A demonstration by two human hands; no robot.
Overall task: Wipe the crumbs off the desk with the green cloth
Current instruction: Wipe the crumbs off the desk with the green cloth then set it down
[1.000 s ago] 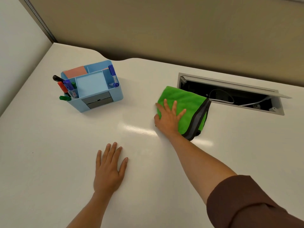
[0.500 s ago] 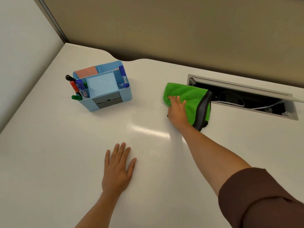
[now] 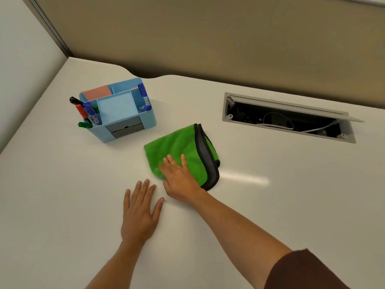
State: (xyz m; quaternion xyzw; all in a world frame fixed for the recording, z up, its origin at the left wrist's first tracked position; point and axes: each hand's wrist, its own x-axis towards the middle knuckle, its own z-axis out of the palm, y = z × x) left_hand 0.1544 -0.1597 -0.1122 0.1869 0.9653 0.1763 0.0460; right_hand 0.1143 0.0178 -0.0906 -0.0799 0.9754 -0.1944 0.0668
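Observation:
The green cloth (image 3: 177,144), folded with a dark grey edge, lies flat on the white desk (image 3: 62,205) in the middle of the view. My right hand (image 3: 180,180) presses down on the cloth's near part, fingers spread over it. My left hand (image 3: 140,213) rests flat on the bare desk just left of and nearer than the right hand, holding nothing. I cannot make out any crumbs on the desk; one tiny dark speck (image 3: 44,193) shows at the left.
A light blue desk organizer (image 3: 125,122) with markers and note pads stands left of the cloth. An open cable hatch (image 3: 287,119) with wires is sunk in the desk at the back right. Partition walls close the back and left.
My right hand has dragged the cloth from beside the cable hatch toward me and to the left, so it now lies close to my left hand. The left hand has stayed flat.

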